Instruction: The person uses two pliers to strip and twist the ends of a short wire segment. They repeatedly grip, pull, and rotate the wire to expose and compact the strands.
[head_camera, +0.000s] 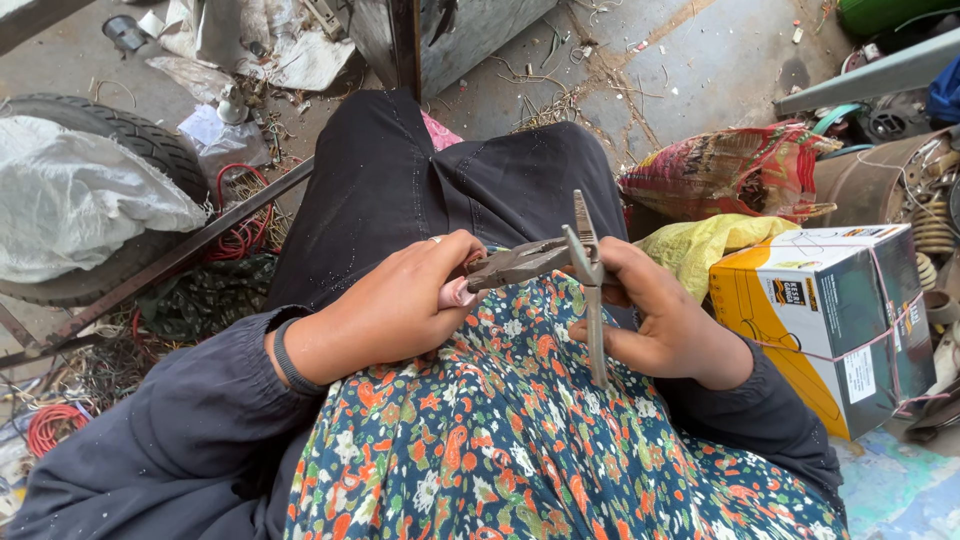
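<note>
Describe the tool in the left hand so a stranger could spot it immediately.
Start at the flowered cloth across the lap. Above it, the left hand grips grey pliers with pink handles, jaws biting a thin upright metal strip held by the right hand.

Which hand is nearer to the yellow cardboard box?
Right. The right hand sits just beside the yellow cardboard box; the left hand, gripping pliers, is farther away.

floral garment (520, 440), yellow box (790, 320), perhaps grey pliers (520, 262)
</note>
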